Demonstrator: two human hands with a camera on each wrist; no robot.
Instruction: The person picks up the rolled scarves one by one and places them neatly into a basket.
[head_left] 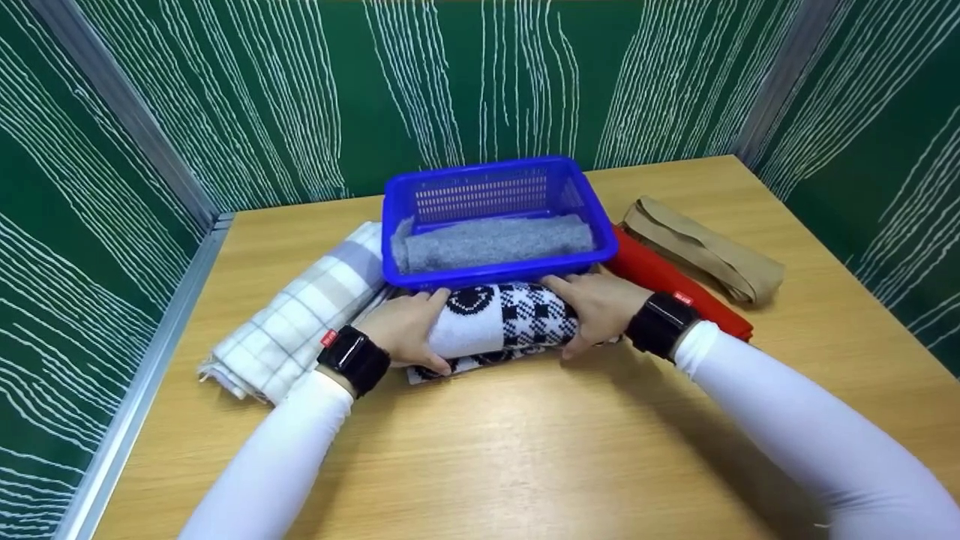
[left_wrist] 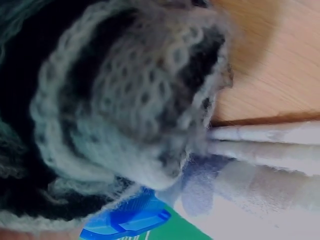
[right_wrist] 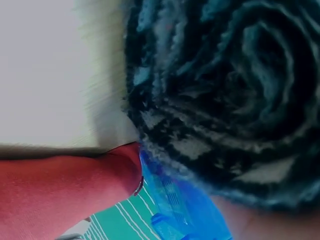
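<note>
A rolled black-and-white patterned knit scarf (head_left: 502,319) lies on the wooden table (head_left: 480,450), right in front of a blue plastic basket (head_left: 495,217). My left hand (head_left: 409,330) grips the roll's left end and my right hand (head_left: 592,304) grips its right end, fingers curled round it. The left wrist view is filled by the roll's spiral end (left_wrist: 125,100); the right wrist view shows the other end (right_wrist: 225,100) close up. A rolled grey scarf (head_left: 495,240) lies inside the basket.
A folded white and grey checked scarf (head_left: 300,315) lies left of the basket. A red scarf (head_left: 675,289) and a tan scarf (head_left: 701,251) lie at the right. Green patterned walls (head_left: 112,150) enclose the table on three sides.
</note>
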